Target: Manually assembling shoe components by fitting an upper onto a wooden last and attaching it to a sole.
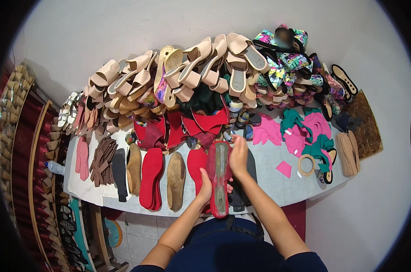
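Head view: both hands on the red sole (pixel 219 177), held upright over the table's (pixel 278 186) near edge. Left hand (pixel 205 187) wraps its lower left side, fingers hidden behind it. Right hand (pixel 238 156) lies flat along the upper right edge, fingers closed against it. Dark pieces beneath are mostly covered. Red insoles (pixel 152 177) lie just left; the sandal pile (pixel 192 72) blurs together behind.
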Tool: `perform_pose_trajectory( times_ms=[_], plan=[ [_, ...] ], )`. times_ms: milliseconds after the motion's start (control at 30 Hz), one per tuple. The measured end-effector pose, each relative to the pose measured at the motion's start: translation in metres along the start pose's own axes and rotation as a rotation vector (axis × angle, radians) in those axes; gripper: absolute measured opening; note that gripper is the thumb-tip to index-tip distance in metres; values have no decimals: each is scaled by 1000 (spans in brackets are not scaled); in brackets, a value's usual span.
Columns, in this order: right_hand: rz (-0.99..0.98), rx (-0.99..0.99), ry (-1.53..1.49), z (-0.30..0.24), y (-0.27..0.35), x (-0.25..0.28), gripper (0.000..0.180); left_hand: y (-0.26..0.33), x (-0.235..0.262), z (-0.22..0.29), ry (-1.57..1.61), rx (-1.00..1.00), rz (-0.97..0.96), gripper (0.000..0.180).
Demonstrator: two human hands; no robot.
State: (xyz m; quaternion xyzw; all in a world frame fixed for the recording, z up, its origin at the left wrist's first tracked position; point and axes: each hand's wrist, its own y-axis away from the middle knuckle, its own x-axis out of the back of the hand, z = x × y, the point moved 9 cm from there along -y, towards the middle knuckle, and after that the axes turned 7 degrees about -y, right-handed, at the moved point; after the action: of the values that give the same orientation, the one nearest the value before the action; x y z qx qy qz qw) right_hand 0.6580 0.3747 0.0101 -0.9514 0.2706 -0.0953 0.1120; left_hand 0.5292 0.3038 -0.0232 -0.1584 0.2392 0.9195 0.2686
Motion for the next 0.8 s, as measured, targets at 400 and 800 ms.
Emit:
perform_pose_trajectory(
  times_ms=[400, 800],
  plan=[
    [-230, -276, 782, 79, 48, 56, 90, -9, 45, -23, 107, 39, 157, 99],
    [-194, -480, -119, 86, 46, 65, 39, -8, 39, -7, 174, -81, 90, 98]
  ],
)
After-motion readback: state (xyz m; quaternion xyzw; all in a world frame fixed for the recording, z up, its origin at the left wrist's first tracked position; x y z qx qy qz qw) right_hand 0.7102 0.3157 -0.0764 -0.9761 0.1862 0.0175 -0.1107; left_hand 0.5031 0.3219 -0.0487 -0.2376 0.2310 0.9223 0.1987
